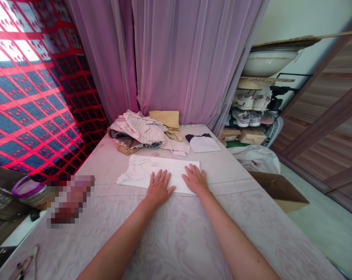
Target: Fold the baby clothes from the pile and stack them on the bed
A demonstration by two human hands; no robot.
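Two bare forearms [120, 239] [235, 235], two hands [159, 188] [196, 181] spread flat on one white garment [176, 167], one clothes pile [143, 126] beyond

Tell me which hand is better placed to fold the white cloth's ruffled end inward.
Likely the left hand: it rests nearer that ruffled end; the right hand lies by the straight edge.

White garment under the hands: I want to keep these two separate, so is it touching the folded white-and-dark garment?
Apart. The head view shows a strip of patterned cover between the white garment and the folded white-and-dark garment.
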